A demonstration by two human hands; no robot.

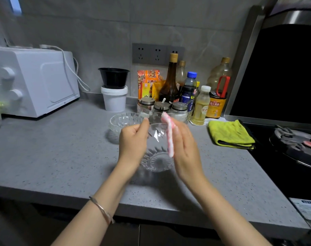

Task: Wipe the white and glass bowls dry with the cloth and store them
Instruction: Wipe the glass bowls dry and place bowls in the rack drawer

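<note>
I hold a clear cut-glass bowl [155,151] tilted above the grey counter [62,157]. My left hand [133,141] grips its left rim, thumb over the edge. My right hand [183,150] presses a pink-and-white cloth [169,137] against the bowl's right side, fingers fairly straight along the cloth. A second glass bowl [124,121] stands on the counter just behind my left hand. No white bowl shows in this view.
A white microwave [35,80] stands at the back left. A white tub with a black bowl on it [114,89] is behind. Bottles and seasoning jars in a glass tray [177,96] crowd the back. A yellow cloth [231,134] lies beside the black stove [293,148].
</note>
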